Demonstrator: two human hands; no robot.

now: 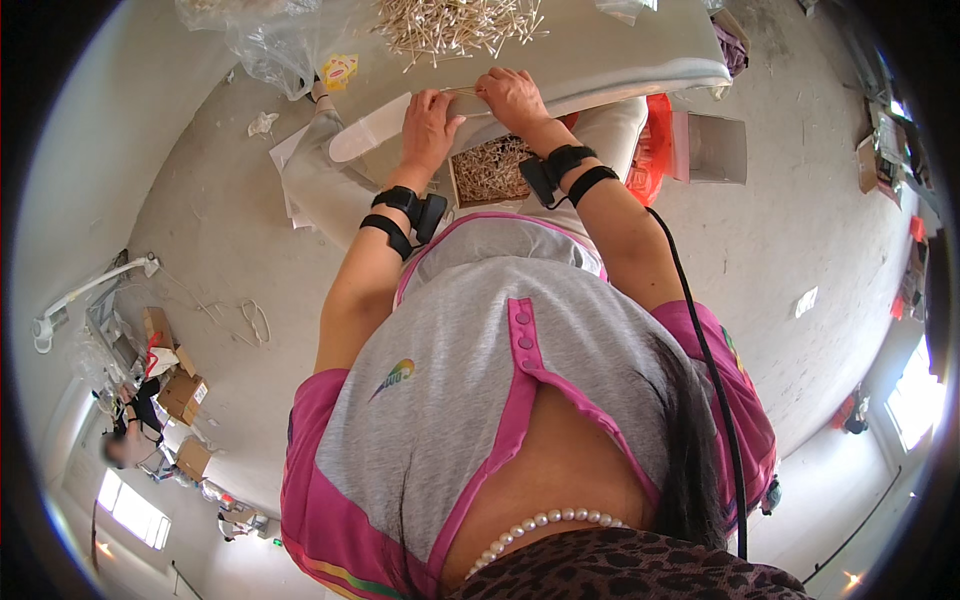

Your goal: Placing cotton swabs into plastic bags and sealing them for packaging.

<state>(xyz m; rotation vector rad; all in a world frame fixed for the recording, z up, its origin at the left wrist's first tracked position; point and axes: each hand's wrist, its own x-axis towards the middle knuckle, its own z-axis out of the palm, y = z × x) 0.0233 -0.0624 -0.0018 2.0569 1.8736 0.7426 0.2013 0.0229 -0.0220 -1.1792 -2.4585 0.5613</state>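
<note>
Both hands meet at the near edge of a pale table [620,50]. My left hand [428,128] has its fingers curled, and my right hand [512,98] pinches with its fingertips. A few thin cotton swabs [463,91] seem to span the gap between the fingertips; their number is too small to make out. Just beyond lies a large loose pile of cotton swabs [455,25]. Below the hands, at my lap, more cotton swabs [490,168] fill an open box, partly covered by my right wrist.
Left of the pile are a clear plastic bag [270,45] and a yellow packet [340,71]. A white rounded strip [370,130] lies beside my left hand. To the right stand a red plastic bag [654,150] and an open carton [717,150] on the floor. A black cable [700,340] runs past my right arm.
</note>
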